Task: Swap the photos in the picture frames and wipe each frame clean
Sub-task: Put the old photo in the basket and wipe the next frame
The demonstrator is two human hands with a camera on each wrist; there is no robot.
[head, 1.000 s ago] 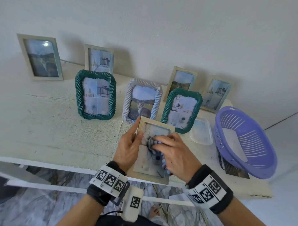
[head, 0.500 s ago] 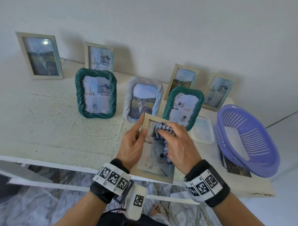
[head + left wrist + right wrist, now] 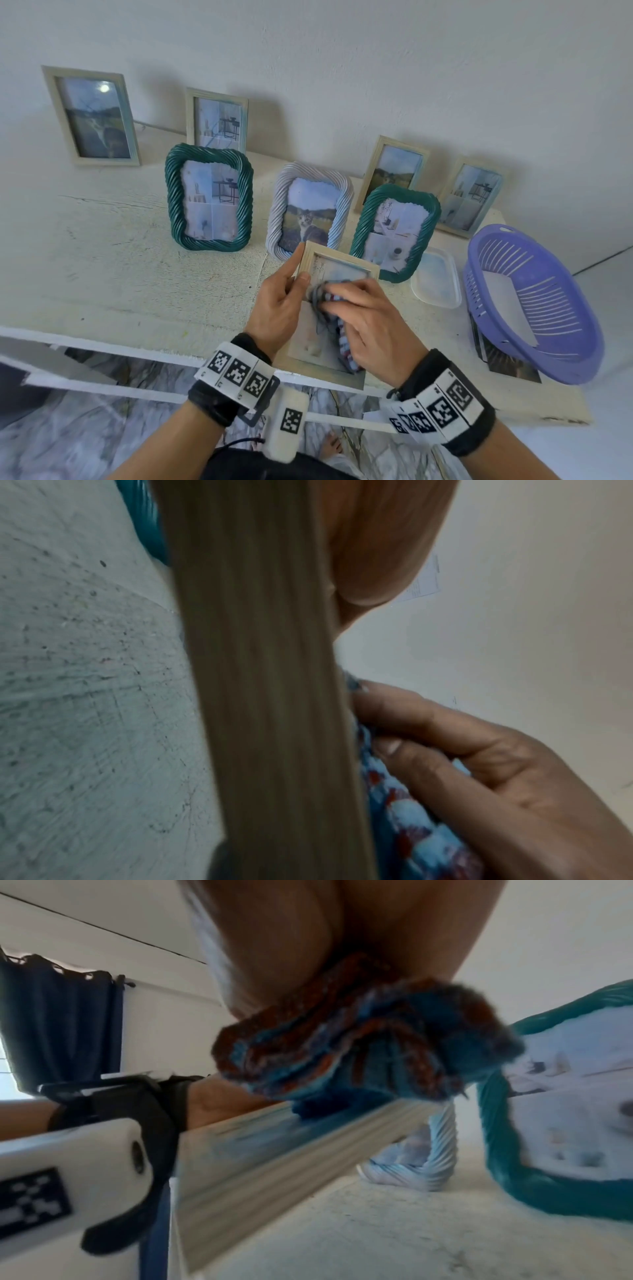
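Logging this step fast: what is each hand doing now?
Left hand: grips the wooden frame.
Right hand: presses the cloth onto its glass.

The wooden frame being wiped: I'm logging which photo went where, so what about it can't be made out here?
- Photo in the wooden frame: head view, mostly covered by the right hand and striped cloth; the visible part is pale and blurred.
- Frame front: left wrist view shows only its edge.
- Left hand grip behind the frame: hidden by the frame.
- Loose print: covered by the purple basket.

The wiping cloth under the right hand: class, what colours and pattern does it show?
The cloth is striped blue, light blue and rusty red; the right wrist view shows it best.
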